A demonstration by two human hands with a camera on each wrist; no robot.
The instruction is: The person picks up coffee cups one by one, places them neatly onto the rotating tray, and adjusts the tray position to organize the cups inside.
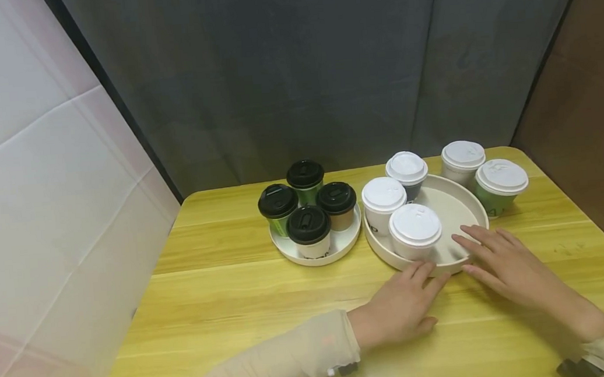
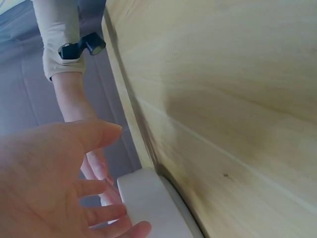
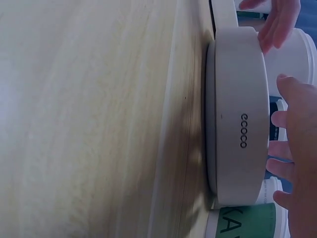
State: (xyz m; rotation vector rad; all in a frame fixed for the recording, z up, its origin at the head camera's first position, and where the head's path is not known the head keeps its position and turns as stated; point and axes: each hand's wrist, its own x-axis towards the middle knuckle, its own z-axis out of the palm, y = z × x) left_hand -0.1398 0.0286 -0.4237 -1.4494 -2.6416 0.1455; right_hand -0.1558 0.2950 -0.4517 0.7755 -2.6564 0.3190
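My left hand (image 1: 402, 304) is at the front rim of a large round cream tray (image 1: 458, 201), its fingers extended toward the rim. At the tray's right front, my right hand (image 1: 515, 270) has its fingers spread at the rim, with nothing in its grasp. Three paper cups with white lids stand upright on the tray's left side: a front cup (image 1: 415, 227), a left cup (image 1: 384, 197) and a dark-sided back cup (image 1: 407, 169). In the right wrist view the tray wall (image 3: 240, 89) bears the lettering "ecoco".
Left of the large tray, a smaller round white tray (image 1: 345, 244) holds several cups with black lids (image 1: 308, 224). On the table right of the large tray stand a white cup (image 1: 463, 159) and a green cup with a white lid (image 1: 498, 183). Behind the table hangs a dark grey curtain (image 1: 283, 73).
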